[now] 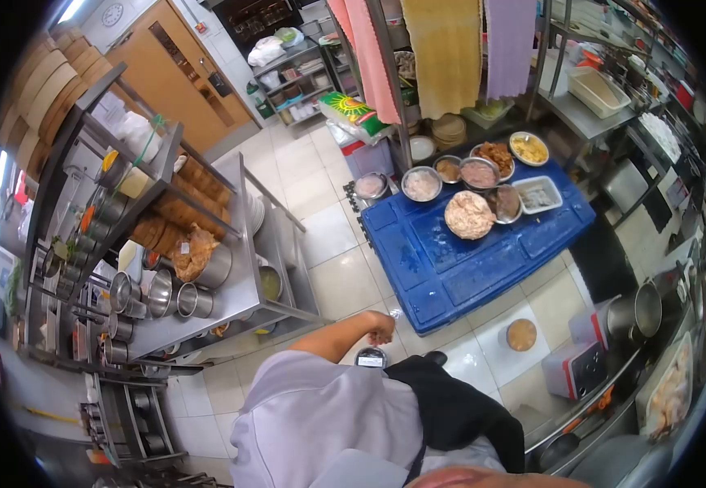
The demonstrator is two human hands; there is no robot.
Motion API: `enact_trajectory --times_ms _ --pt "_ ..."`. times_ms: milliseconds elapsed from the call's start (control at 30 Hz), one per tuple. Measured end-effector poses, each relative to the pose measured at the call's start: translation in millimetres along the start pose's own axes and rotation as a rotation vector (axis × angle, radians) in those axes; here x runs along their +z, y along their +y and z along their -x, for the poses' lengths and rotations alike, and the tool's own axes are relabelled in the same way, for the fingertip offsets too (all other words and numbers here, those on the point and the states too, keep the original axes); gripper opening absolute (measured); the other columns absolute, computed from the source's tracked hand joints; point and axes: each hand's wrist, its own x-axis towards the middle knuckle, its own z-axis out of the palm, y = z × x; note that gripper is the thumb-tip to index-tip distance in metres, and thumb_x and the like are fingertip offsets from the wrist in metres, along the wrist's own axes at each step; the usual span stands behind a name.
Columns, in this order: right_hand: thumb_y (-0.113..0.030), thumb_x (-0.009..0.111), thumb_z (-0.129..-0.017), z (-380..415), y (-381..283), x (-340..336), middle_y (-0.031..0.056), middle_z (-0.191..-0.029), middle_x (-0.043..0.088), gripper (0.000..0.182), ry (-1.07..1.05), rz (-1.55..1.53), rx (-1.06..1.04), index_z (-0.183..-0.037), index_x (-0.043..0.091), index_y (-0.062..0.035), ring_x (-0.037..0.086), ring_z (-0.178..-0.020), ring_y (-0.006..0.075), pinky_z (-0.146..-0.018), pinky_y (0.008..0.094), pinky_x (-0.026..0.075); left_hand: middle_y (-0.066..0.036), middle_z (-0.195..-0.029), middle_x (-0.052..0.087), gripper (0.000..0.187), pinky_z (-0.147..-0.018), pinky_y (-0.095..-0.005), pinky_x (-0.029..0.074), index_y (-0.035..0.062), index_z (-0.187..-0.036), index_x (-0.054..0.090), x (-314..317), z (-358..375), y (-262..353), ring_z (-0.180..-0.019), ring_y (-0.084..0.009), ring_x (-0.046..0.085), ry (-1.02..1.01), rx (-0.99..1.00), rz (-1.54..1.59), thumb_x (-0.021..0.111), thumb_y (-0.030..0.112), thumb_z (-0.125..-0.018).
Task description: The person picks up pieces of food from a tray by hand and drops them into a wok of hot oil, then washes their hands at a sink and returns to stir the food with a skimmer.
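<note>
My left hand (381, 327) reaches forward past the corner of the steel table, its fingers curled together and pointing down. What they hold, if anything, is too small to make out. Right below the fingers is a small round dark object (371, 358) with a pale rectangular panel, partly hidden by my grey shirt. A shiny clear patch, perhaps plastic, shows just beyond the hand. My right hand is out of sight. Ahead of me a blue lidded chest (426, 281) carries several bowls, among them a bowl of pale pink minced filling (468, 215) and a white tray (538, 195).
On the left, a steel table (243, 281) bears metal pots and a food-filled bag (194, 254), with bamboo steamers (52, 81) shelved above. Cloths (442, 57) hang over the chest's far side. A round brown-topped tub (521, 334) stands on the tiled floor, right of the chest.
</note>
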Motion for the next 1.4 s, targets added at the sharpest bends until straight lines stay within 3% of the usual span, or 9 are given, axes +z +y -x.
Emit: enact_trajectory --times_ms 100,167,300,533,567,833,1000,1233,1400 --pt "-0.020 0.049 -0.086 -18.5 -25.3 56.0 0.0090 -0.071 0.057 0.018 -0.110 0.113 -0.029 -0.081 0.059 -0.0064 0.053 -0.058 0.0194 -0.051 0.0340 0.044 -0.022 -0.104 0.062 0.033 -0.063 -0.0428 0.057 -0.0062 -0.104 0.059 -37.2 7.2 76.6 -0.080 -0.0325 0.066 -0.022 0.044 -0.168 0.057 0.020 -0.085" --pt "-0.019 0.050 -0.086 -24.9 -35.2 82.5 0.0097 -0.072 0.057 0.017 -0.169 0.185 -0.039 -0.080 0.059 -0.0061 0.053 -0.059 0.0203 -0.052 0.0347 0.044 -0.013 -0.069 0.062 0.019 -0.052 -0.0366 0.055 -0.0026 -0.094 0.059 -54.2 30.3 122.3 -0.060 -0.0236 0.064 0.019 0.173 -0.209 0.057 0.012 -0.082" --pt "-0.018 0.050 -0.085 -30.1 -33.8 98.8 0.0110 -0.072 0.057 0.017 -0.246 0.367 -0.058 -0.080 0.059 -0.0054 0.054 -0.060 0.0220 -0.053 0.0363 0.044 -0.016 -0.075 0.066 0.020 -0.052 -0.0348 0.055 -0.0030 -0.088 0.062 -74.1 70.6 203.2 -0.062 -0.0225 0.066 0.170 0.321 -0.390 0.054 0.014 -0.083" --pt "-0.016 0.051 -0.083 26.8 29.8 30.5 0.0134 -0.073 0.058 0.015 -0.095 0.590 0.126 -0.079 0.059 -0.0041 0.055 -0.063 0.0251 -0.055 0.0390 0.044 -0.017 -0.059 0.062 0.032 -0.051 -0.0401 0.050 -0.0017 -0.061 0.062 -92.1 14.5 212.6 -0.050 -0.0286 0.062 0.422 0.605 -0.606 0.052 0.021 -0.081" --pt "-0.015 0.051 -0.083 35.6 40.8 19.3 0.0137 -0.073 0.058 0.015 -0.075 0.587 0.178 -0.079 0.059 -0.0039 0.055 -0.063 0.0256 -0.055 0.0393 0.044 -0.016 -0.058 0.061 0.029 -0.050 -0.0394 0.050 -0.0014 -0.064 0.062 -88.5 34.2 220.4 -0.048 -0.0254 0.061 0.301 0.395 -0.456 0.054 0.020 -0.081" --pt "-0.013 0.051 -0.081 45.6 91.9 -28.8 0.0164 -0.074 0.058 0.013 -0.107 0.655 0.489 -0.078 0.059 -0.0025 0.056 -0.066 0.0291 -0.057 0.0424 0.044 -0.016 -0.060 0.061 0.018 -0.046 -0.0364 0.046 -0.0024 -0.073 0.063 -70.0 13.1 211.1 -0.047 -0.0256 0.060 0.758 0.421 -0.154 0.061 0.014 -0.080" --pt "-0.011 0.052 -0.079 -43.4 53.4 -13.1 0.0180 -0.074 0.058 0.012 -0.309 0.947 0.214 -0.077 0.059 -0.0015 0.057 -0.068 0.0313 -0.059 0.0443 0.044 -0.021 -0.065 0.061 0.019 -0.056 -0.0402 0.047 -0.0030 -0.071 0.062 -113.8 4.7 261.9 -0.058 -0.0354 0.059 1.177 0.746 -0.400 0.063 0.015 -0.079" --pt "-0.012 0.054 -0.081 -236.8 -253.7 116.0 0.0198 -0.080 0.060 0.014 -0.141 1.071 -0.525 -0.086 0.058 0.0000 0.060 -0.076 0.0339 -0.067 0.0421 0.047 -0.012 -0.057 0.055 0.026 -0.052 -0.0334 0.041 -0.0036 -0.072 0.060 -242.4 1.7 448.6 -0.053 -0.0171 0.051 0.973 1.009 -0.159 0.063 0.020 -0.081" --pt "-0.024 0.058 -0.087 -211.5 -523.2 168.1 0.0075 -0.087 0.063 0.035 -0.105 0.774 -1.043 -0.113 0.057 -0.0008 0.059 -0.068 0.0165 -0.063 0.0296 0.049 -0.003 -0.072 0.060 0.016 -0.058 -0.0232 0.043 -0.0028 -0.087 0.060 -271.7 54.8 643.0 -0.065 -0.0083 0.053 0.615 1.118 -0.160 0.059 0.014 -0.087"
